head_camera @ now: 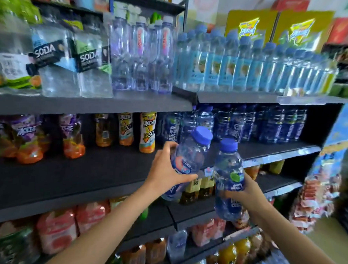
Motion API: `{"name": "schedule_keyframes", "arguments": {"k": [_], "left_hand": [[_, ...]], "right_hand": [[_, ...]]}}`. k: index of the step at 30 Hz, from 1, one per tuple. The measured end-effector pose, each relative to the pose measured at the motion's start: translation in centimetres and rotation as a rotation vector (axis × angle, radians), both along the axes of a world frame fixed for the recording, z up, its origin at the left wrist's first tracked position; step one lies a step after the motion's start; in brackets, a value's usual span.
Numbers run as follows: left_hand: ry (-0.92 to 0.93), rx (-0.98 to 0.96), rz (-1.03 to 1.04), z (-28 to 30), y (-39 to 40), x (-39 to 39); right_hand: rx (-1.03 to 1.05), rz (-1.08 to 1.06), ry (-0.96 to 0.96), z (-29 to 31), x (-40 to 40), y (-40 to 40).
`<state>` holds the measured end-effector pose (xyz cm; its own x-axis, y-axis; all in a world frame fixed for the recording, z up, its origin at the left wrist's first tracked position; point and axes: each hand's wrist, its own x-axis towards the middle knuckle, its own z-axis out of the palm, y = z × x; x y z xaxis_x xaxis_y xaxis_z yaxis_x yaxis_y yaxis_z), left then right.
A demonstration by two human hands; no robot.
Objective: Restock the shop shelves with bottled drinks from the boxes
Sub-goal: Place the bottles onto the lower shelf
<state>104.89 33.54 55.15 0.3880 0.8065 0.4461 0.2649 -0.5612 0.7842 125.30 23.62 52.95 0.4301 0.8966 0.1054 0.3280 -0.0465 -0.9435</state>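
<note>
My left hand (164, 167) grips a blue-capped clear bottle with a dark blue label (190, 155), tilted toward the middle shelf (76, 179). My right hand (244, 193) holds a second bottle of the same blue drink (228, 175) upright, just to the right of the first. Both bottles hover in front of the shelf edge. Behind them, a row of matching blue bottles (270, 124) stands at the right end of that shelf.
Orange and purple juice bottles (127, 129) line the back left of the middle shelf. Soda and water bottles (233, 66) fill the shelf above. Lower shelves hold juices and teas (198, 187). A snack rack (315, 195) hangs at right.
</note>
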Motion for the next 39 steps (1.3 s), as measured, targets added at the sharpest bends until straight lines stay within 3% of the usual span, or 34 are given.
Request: {"name": "schedule_keyframes", "arguments": {"k": [7, 16, 23, 26, 31, 33, 36, 39], "left_hand": [[-0.017, 0.055, 0.031, 0.7, 7.6, 8.1], [-0.041, -0.036, 0.192, -1.3, 13.1, 11.5], [-0.117, -0.091, 0.366, -1.9, 13.9, 15.7], [-0.175, -0.118, 0.410, -1.7, 13.8, 18.9], [-0.208, -0.171, 0.450, -2.1, 13.7, 24.9], [-0.217, -0.206, 0.451, -2.0, 13.5, 27.7], [-0.224, -0.239, 0.471, -1.6, 14.1, 31.8], [-0.233, -0.271, 0.527, -1.2, 15.3, 35.5]], "right_hand": [[0.141, -0.165, 0.141, 3.3, 10.4, 9.3], [0.097, -0.119, 0.183, -0.5, 16.2, 22.2], [0.045, 0.023, -0.080, -1.7, 19.1, 29.5], [-0.010, 0.128, -0.180, -1.0, 20.3, 30.2], [0.221, 0.227, -0.292, -0.6, 24.5, 26.8], [0.160, 0.441, -0.298, 0.3, 25.8, 25.4], [-0.106, 0.808, -0.229, 1.5, 27.2, 24.1], [-0.104, 0.694, -0.317, 0.7, 28.1, 24.0]]}}
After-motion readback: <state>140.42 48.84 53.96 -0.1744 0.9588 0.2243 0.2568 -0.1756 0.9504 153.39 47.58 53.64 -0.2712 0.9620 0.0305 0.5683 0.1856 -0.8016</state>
